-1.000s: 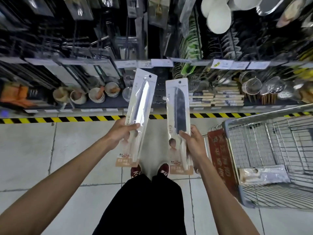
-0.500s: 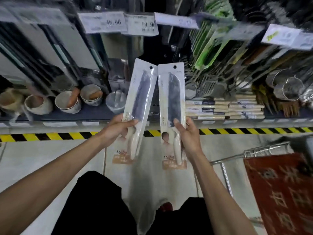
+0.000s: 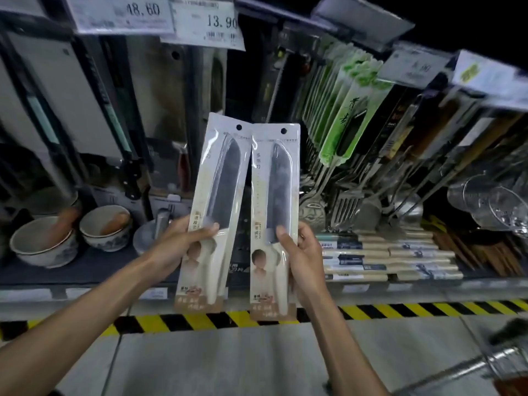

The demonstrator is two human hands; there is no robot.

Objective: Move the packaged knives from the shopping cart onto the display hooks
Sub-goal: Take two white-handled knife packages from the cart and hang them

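At the middle of the view, two packaged knives are held upright, side by side, before a shop display. The left hand point(image 3: 183, 241) is clamped on the left knife pack point(image 3: 220, 195) at handle level, thumb laid across the front; the right hand point(image 3: 303, 252) is clamped likewise on the right knife pack point(image 3: 274, 201). The packs' inner edges meet or nearly meet near the top. One round hole is punched at the top of each card: the left hole point(image 3: 239, 127) and the right hole point(image 3: 283, 130). For a clean hanging, each pack would best be raised singly, its hole lined up squarely with a hook's tip, and the card kept flat while slid back. No free hook can be made out in the dark, blurred racks behind. Counted: two hands, two packs, one knife in each, two holes, and two readable labels above, the 48.60 tag point(image 3: 120, 15) and the 13.90 tag point(image 3: 205, 24). Part of the shopping cart point(image 3: 463, 368) is glimpsed at lower right.
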